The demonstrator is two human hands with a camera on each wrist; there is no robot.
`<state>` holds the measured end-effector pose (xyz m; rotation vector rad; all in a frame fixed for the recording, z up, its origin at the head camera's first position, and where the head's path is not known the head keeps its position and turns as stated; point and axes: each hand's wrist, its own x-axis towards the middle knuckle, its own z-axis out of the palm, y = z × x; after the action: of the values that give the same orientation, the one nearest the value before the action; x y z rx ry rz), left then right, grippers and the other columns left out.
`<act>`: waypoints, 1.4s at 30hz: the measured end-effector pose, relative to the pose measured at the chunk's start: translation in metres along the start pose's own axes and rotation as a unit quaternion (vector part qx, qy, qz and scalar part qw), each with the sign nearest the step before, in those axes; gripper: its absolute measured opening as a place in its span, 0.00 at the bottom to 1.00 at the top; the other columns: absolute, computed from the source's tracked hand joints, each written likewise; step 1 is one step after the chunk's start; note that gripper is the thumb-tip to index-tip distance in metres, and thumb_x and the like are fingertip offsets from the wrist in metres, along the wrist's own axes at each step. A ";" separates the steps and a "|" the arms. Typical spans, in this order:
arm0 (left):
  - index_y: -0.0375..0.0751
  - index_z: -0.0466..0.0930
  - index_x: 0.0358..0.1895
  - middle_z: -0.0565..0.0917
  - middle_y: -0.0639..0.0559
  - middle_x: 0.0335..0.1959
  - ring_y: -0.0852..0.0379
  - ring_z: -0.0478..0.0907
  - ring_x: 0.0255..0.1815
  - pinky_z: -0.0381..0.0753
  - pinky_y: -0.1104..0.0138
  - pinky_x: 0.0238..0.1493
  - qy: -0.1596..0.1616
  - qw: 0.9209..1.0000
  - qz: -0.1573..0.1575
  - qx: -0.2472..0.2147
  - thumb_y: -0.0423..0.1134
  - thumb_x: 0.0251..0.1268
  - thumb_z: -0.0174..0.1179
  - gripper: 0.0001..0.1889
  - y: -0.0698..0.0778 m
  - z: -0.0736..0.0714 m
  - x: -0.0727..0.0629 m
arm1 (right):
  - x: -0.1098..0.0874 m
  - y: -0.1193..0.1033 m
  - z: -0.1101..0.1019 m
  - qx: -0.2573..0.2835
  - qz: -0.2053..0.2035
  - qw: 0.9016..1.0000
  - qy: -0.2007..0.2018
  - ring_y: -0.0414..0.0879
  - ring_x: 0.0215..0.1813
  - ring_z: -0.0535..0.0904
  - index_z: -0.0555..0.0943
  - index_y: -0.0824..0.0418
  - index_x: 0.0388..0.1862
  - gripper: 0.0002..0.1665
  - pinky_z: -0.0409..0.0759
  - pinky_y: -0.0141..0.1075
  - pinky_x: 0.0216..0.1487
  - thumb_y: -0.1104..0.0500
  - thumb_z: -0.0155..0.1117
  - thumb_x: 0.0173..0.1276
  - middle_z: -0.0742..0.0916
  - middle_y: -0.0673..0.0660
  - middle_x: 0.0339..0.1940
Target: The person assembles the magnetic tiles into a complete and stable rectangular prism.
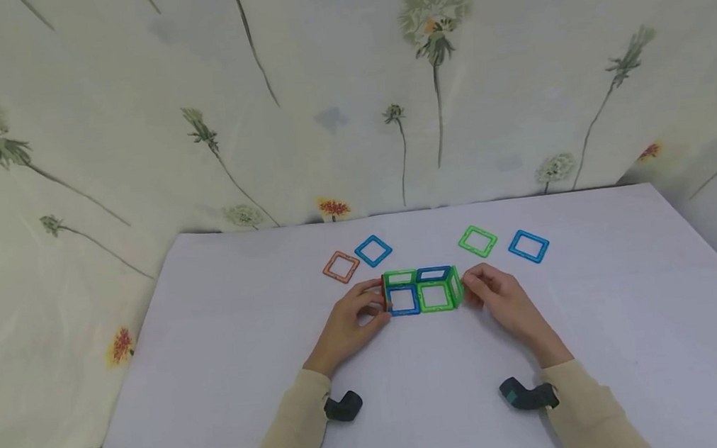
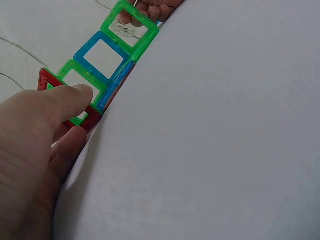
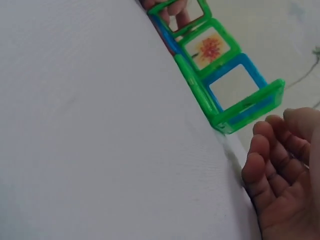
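Note:
A joined row of square magnetic tiles stands mid-table in the head view, with a blue tile and a green tile lying flat. Behind them rise a green tile and a blue tile. At the left end my left hand pinches an upright red tile between thumb and fingers. An upright green tile closes the right end. My right hand is just beside it, fingers loosely bent and holding nothing; the right wrist view shows a small gap between them.
Behind the row, on the white table, lie an orange tile and a blue tile to the left. A loose green tile and another blue tile lie to the right. A flower-patterned cloth hangs behind the table.

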<state>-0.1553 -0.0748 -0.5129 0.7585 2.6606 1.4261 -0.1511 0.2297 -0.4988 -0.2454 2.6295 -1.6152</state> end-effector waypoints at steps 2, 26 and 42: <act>0.52 0.80 0.45 0.70 0.59 0.65 0.65 0.81 0.42 0.79 0.72 0.50 0.000 1.000 0.001 0.001 0.43 0.61 0.63 0.10 0.000 0.001 -0.001 | 0.001 0.005 -0.003 -0.007 -0.003 1.000 0.015 0.47 0.31 0.75 0.76 0.57 0.45 0.18 0.75 0.31 0.32 0.45 0.50 0.72 0.80 0.57 0.31; 0.50 0.80 0.46 0.70 0.59 0.65 0.65 0.81 0.43 0.80 0.74 0.48 0.005 1.000 0.018 -0.001 0.42 0.61 0.63 0.10 -0.001 0.001 -0.001 | 0.000 0.050 -0.060 -0.198 -0.065 0.954 0.216 0.59 0.57 0.63 0.77 0.62 0.55 0.19 0.60 0.48 0.51 0.65 0.57 0.65 0.75 0.65 0.56; 0.49 0.81 0.46 0.69 0.61 0.65 0.65 0.80 0.43 0.79 0.74 0.50 -0.002 1.000 0.001 0.004 0.42 0.61 0.63 0.10 0.001 0.000 -0.002 | -0.002 0.045 -0.057 -0.274 -0.004 0.946 0.174 0.69 0.68 0.52 0.67 0.69 0.65 0.27 0.49 0.65 0.65 0.58 0.51 0.70 0.68 0.72 0.64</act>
<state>-0.1535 -0.0757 -0.5125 0.7647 2.6641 1.4144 -0.1614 0.3002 -0.5126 0.0212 3.3076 -0.9570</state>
